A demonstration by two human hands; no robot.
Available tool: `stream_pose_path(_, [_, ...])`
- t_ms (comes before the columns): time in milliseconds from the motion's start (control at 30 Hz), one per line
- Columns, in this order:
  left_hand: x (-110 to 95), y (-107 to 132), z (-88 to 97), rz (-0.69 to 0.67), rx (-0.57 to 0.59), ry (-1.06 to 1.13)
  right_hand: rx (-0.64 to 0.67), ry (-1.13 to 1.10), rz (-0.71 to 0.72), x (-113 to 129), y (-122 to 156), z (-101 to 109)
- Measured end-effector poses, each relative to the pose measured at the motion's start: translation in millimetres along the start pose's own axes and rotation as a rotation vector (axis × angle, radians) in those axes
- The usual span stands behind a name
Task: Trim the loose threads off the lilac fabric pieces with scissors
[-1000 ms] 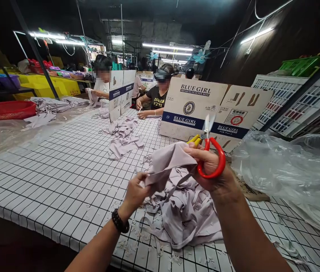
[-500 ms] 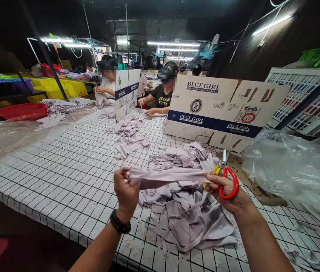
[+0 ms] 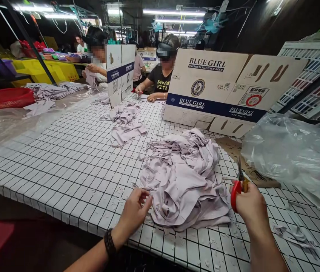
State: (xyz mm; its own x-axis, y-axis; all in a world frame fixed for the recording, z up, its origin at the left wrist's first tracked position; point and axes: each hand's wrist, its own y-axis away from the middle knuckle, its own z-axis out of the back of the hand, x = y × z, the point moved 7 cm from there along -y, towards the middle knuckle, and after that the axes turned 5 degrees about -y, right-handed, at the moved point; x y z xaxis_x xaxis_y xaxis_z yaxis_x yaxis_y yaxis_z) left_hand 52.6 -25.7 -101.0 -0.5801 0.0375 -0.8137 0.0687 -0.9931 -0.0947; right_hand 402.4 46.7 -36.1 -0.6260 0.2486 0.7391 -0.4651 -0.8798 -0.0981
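My right hand (image 3: 252,202) is wrapped round a pair of scissors (image 3: 237,194) with red and yellow handles, its blades pointing up and away from me. A large heap of pale lilac-grey fabric pieces (image 3: 182,177) lies between my hands on the checked tabletop. At the heap's near left edge is my left hand (image 3: 136,207), fingers loosely bent and thumb apart, with nothing seen in it. Whether its fingertips touch the cloth I cannot tell. Small fabric scraps lie around the heap.
A cardboard beer carton (image 3: 211,90) stands behind the heap. Clear plastic sheeting (image 3: 287,155) and flat brown cardboard (image 3: 233,151) lie on the right. A smaller cloth pile (image 3: 127,132) sits farther off. Across the table, a person in black (image 3: 161,85) holds scissors; a red basket (image 3: 7,99) is far left.
The fabric strip stretched between my hands is no longer in them. My hands have moved lower and farther apart. The scissors now stand upright in my right fist, and the view has tilted down.
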Motion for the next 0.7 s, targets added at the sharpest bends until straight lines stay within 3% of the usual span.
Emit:
stream_pose_path(67, [1.4, -13.4, -3.8, 0.045, 0.037, -0.019, 0.077, -0.040, -0.003, 10.9, 19.1, -9.3])
stream_pose_path(133, [-6.2, -19.8, -11.4, -0.013, 0.116, -0.011, 0.402, -0.178, 0.049, 28.1, 51.2, -40.2])
stream_pose_path(167, [-11.2, -20.0, -13.7, -0.063, 0.149, -0.008, 0.602, -0.176, 0.094, 36.0, 72.5, -58.5])
stream_pose_path(233, [-19.4, -14.5, -16.5, -0.173, 0.226, -0.023, 0.852, -0.127, 0.254, 47.7, 111.7, -84.7])
stream_pose_path(300, [-21.5, -3.7, -20.2, -0.261, 0.341, -0.063, 0.907, -0.073, 0.370, 49.5, 133.9, -98.1])
stream_pose_path(367, [-18.1, 7.7, -26.1, -0.308, 0.449, -0.117, 0.902, -0.052, 0.393, 47.0, 139.9, -101.5])
stream_pose_path(467, [-15.3, 10.8, -30.6, -0.305, 0.420, -0.115, 0.940, -0.099, 0.355, 56.3, 132.0, -88.3])
stream_pose_path(533, [-20.5, 2.8, -30.0, -0.245, 0.350, 0.100, 1.015, -0.226, 0.291, 76.1, 120.4, -72.4])
stream_pose_path(600, [-27.8, -8.9, -31.7, -0.102, 0.356, 0.482, 1.081, -0.406, 0.236, 104.4, 103.1, -57.5])
stream_pose_path(700, [-49.9, -24.6, -34.1, 0.077, 0.464, 0.854, 0.906, -0.577, 0.317, 147.5, 57.9, -41.2])
